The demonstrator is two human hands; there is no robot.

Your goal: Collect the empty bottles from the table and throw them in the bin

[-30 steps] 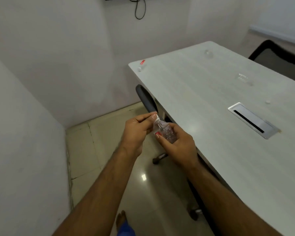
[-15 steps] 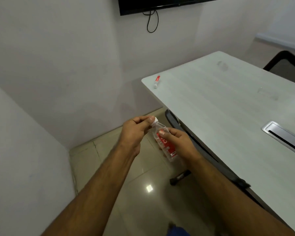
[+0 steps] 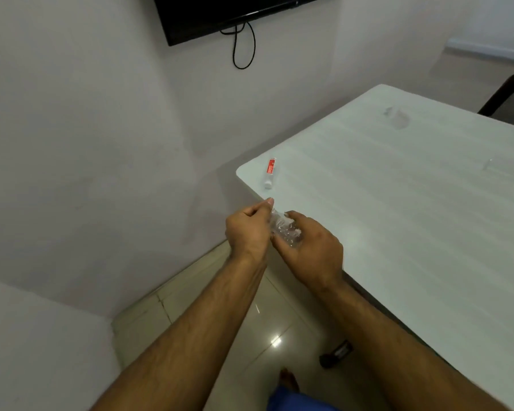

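Both hands pinch one crushed bottle [image 3: 284, 232], the left hand [image 3: 248, 231] at its neck, the right hand [image 3: 312, 250] around its body, while another bottle [image 3: 270, 172] lies on the table [image 3: 398, 221] just beyond them, uncollected, no bin visible.

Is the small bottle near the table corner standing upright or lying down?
Lying down. The small bottle rests on its side on the table, white cap toward the edge, red label facing up.

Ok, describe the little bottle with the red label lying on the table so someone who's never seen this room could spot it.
Find the pale table and go to its rounded corner nearest the wall-mounted screen. The small bottle lies on its side there, white cap pointing towards the table edge. Its red label sets it apart from the crumpled clear bottle held in both hands.
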